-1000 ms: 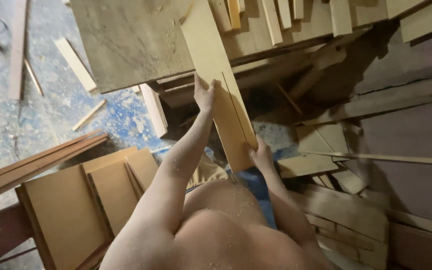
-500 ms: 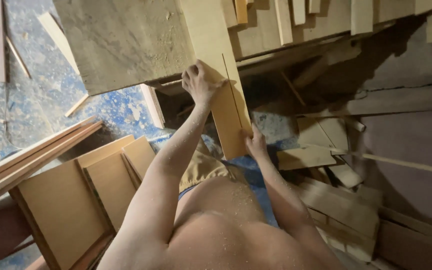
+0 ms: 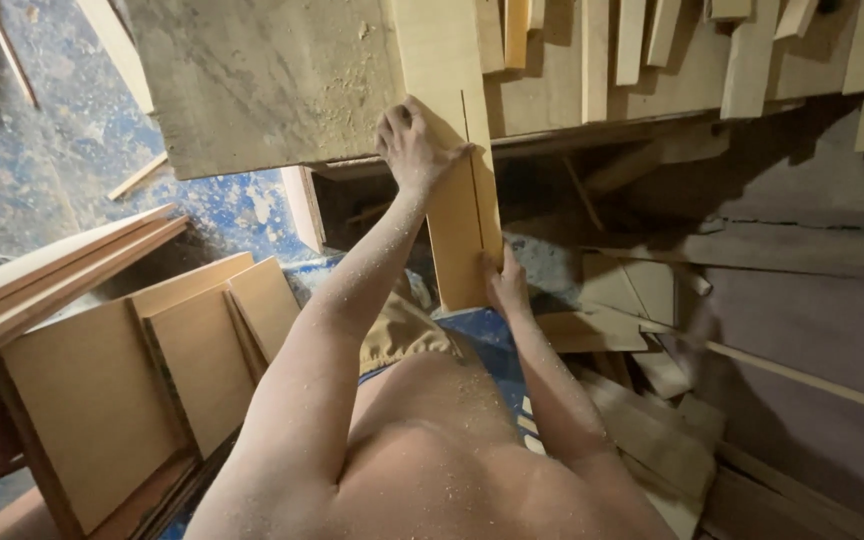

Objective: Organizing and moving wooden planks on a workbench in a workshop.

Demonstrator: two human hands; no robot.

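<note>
A long light wooden plank (image 3: 457,215) with a thin saw cut along its length lies over the front edge of a dusty workbench top (image 3: 252,80). My left hand (image 3: 412,148) is closed over the plank's left edge near the bench edge. At the plank's near end, my right hand (image 3: 502,285) grips it from the right side. Sawdust covers both forearms.
Several narrow wood strips (image 3: 632,50) lie side by side on the bench at the top right. Flat boards (image 3: 102,400) stand stacked at the lower left, with long battens (image 3: 52,275) above them. Offcuts (image 3: 642,420) pile up at the lower right. The floor (image 3: 42,150) is blue and dusty.
The plank has slid farther forward over the bench, and both hands have moved forward with it. My left hand went from flat on the board to closed over its edge.
</note>
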